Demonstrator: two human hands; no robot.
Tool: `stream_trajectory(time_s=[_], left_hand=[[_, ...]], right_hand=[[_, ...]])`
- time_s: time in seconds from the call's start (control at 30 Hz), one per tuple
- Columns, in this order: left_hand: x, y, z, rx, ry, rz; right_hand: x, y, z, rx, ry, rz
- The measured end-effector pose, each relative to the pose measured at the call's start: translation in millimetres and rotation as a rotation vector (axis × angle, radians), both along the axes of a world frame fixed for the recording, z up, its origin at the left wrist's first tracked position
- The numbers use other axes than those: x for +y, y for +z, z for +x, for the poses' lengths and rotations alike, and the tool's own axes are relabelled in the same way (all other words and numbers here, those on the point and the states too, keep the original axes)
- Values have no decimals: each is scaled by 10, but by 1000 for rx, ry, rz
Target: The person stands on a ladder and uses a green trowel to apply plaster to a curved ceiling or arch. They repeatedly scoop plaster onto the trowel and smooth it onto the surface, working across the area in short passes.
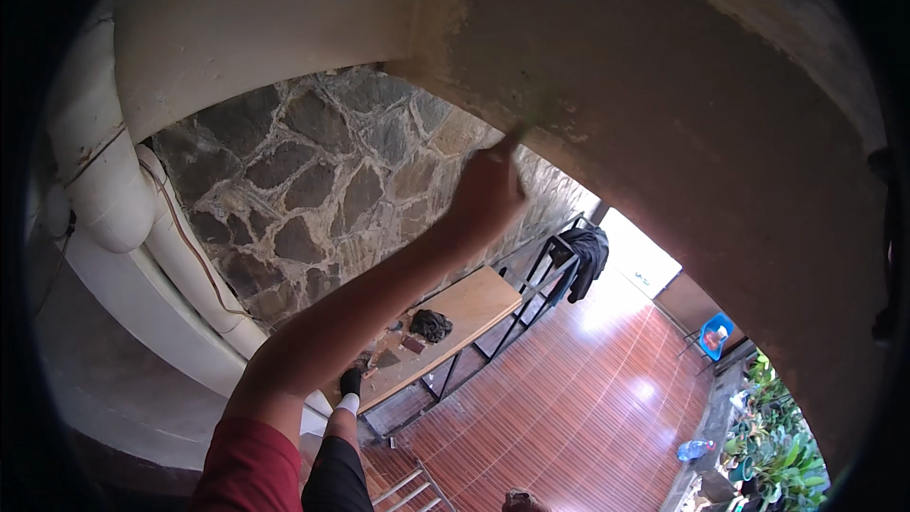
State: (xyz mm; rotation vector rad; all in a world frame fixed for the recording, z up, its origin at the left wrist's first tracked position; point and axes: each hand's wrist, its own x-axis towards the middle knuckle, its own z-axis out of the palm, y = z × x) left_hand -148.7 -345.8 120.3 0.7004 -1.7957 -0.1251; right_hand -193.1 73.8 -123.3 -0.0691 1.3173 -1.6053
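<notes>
A worker in a red short sleeve stretches the left hand (488, 185) up to the lower edge of a plastered beam (664, 123), its broad grey-brown patch spreading overhead to the right. The fingers look bunched, but blur and shadow hide the tips; from where I stand, I cannot tell how far the grip is closed or whether it has hold of a slim tool. The right hand cannot be made out with certainty. Beyond the arm rises a stone wall (313, 171), with white pipes (104, 161) to its left. Below, a foot in a dark shoe (351, 381) stands at the near end of a wooden bench (483, 296), close to a crumpled black bundle (431, 325). A dark garment (588, 261) drapes the metal frame at the far end, above red-brown floor tiles (531, 417); a blue chair (716, 334) and green plants (777, 446) lie to the right.
</notes>
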Motion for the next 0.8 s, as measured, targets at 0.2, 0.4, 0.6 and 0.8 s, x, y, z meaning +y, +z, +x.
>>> stream_trajectory(time_s=[0.2, 0.4, 0.6, 0.8], left_hand=[[-985, 342, 386, 183, 264, -34], [-1158, 363, -282, 159, 301, -151], [-99, -124, -467, 58, 89, -124], [-77, -295, 218, -33, 48, 87]], right_hand=[[72, 84, -88, -67, -64, 38], [178, 31, -122, -32, -6, -46], [228, -16, -91, 20, 35, 22], [98, 118, -71, -51, 16, 23]])
